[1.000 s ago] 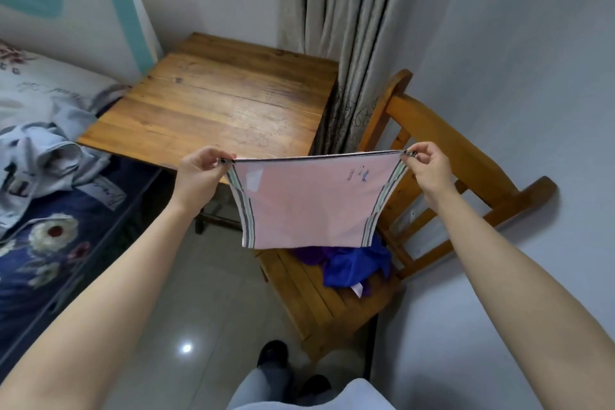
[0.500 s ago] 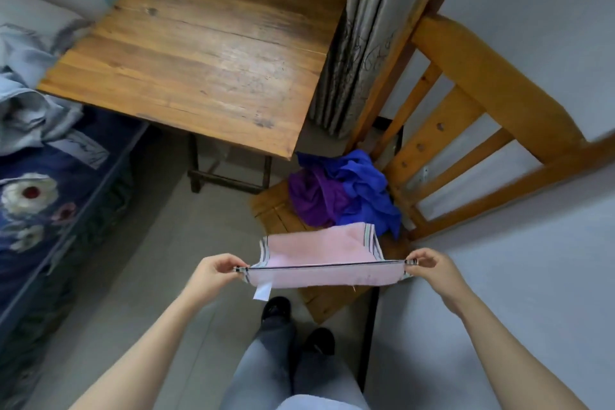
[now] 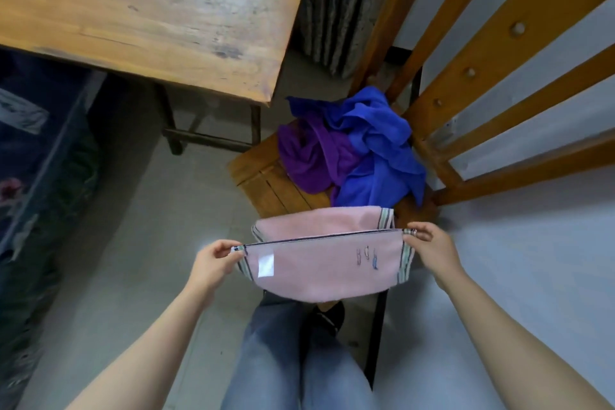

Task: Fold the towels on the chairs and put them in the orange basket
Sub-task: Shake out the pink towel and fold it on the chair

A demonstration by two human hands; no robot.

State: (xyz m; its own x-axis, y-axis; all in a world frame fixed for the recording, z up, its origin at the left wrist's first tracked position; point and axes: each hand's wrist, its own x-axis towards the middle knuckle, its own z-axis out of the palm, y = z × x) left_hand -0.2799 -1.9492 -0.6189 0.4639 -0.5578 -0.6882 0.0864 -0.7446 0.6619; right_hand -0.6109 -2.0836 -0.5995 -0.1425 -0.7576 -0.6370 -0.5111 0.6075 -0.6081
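Note:
A pink towel point(image 3: 319, 263) with striped ends hangs stretched between my hands, over the front edge of the wooden chair point(image 3: 266, 183). My left hand point(image 3: 213, 263) pinches its left top corner and my right hand point(image 3: 429, 246) pinches its right top corner. The towel is doubled: a far layer lies toward the seat and a near layer with a white label faces me. On the seat behind it lie a crumpled purple towel point(image 3: 309, 160) and a crumpled blue towel point(image 3: 376, 150). No orange basket is in view.
A wooden table point(image 3: 149, 10) stands at upper left, its leg close to the chair. A curtain point(image 3: 336, 3) hangs behind the chair. A bed with dark floral bedding point(image 3: 33, 160) runs along the left. My legs and shoes point(image 3: 299, 359) stand below the towel on grey floor.
The towel has come down from chest height to the chair's front edge, and its lower half has swung toward me. The view has tilted downward and closer to the chair.

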